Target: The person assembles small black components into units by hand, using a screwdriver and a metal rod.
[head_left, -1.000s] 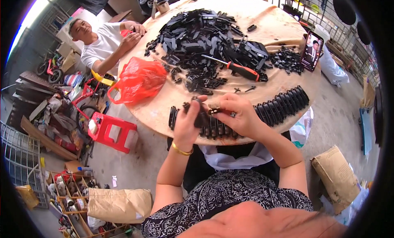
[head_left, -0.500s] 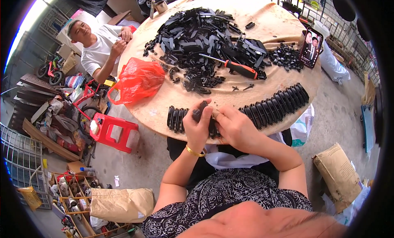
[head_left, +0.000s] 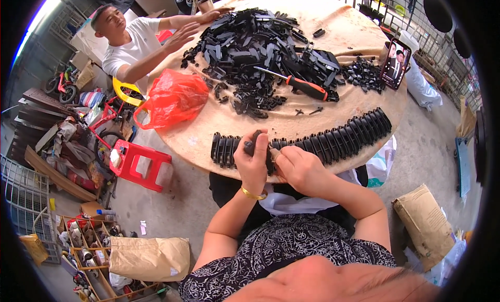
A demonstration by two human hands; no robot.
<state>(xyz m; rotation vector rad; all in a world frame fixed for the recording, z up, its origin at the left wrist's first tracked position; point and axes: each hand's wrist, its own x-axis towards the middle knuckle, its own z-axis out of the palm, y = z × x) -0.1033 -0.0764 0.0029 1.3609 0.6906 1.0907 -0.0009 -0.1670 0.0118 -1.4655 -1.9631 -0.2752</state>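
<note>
Near the table's front edge, my left hand [head_left: 252,164] is wrapped round a black plastic piece [head_left: 254,137]. My right hand [head_left: 303,169] meets it from the right, thumb and fingers pinched at the lower end of the piece. Whatever lies in that pinch is mostly covered by the fingers. Behind and beside both hands runs a curved row of black ribbed plastic parts [head_left: 350,140], standing closely side by side. A screwdriver [head_left: 307,88] with a red and black handle rests farther back, against a heap of loose black plastic pieces [head_left: 245,41].
A red plastic bag [head_left: 174,99] lies at the table's left. Small black parts [head_left: 363,73] are piled near a propped-up phone [head_left: 396,64]. Across the table sits a person [head_left: 130,47] in white. A red stool [head_left: 139,164] stands left, a paper sack [head_left: 424,226] right.
The person across the table has stretched both arms toward the heap. My hands stay together on the black piece, with the right fingers shifted slightly. The view has tilted a little.
</note>
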